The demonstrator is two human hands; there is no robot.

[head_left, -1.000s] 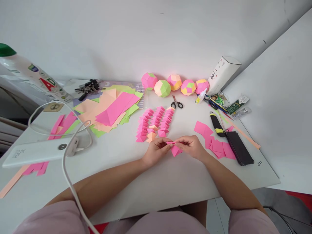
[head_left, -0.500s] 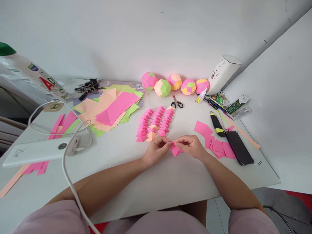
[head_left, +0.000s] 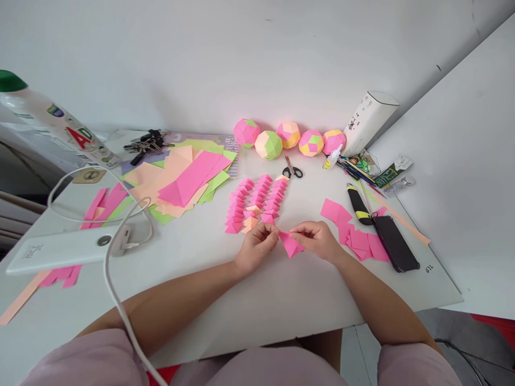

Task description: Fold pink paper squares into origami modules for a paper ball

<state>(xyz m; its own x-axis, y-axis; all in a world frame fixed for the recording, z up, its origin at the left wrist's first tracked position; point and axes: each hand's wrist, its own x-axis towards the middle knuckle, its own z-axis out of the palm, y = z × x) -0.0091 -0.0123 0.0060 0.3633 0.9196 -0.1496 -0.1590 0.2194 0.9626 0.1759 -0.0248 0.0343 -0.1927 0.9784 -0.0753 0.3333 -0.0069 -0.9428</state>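
Between my two hands is a small pink paper piece (head_left: pixel 291 245), folded to a point at the bottom. My left hand (head_left: pixel 257 246) pinches its upper left corner between thumb and fingers. On the other side, my right hand (head_left: pixel 316 240) grips its upper right edge. Just beyond lie rows of folded pink paper units (head_left: pixel 263 195), with a few peach ones among them. To the right of my right hand is a loose pile of flat pink paper squares (head_left: pixel 358 241).
Several paper balls (head_left: pixel 268 145) line the wall behind scissors (head_left: pixel 292 167). Coloured sheets (head_left: pixel 189 179) pile at left, near a power bank (head_left: pixel 60 250) whose white cable (head_left: pixel 110 281) crosses my left arm. A utility knife (head_left: pixel 359 205) and black phone (head_left: pixel 396 244) lie right.
The pink paper has shifted slightly right and turned a little, showing more of its face. My left fingers have drawn slightly left, and a small gap between the fingertips has widened.
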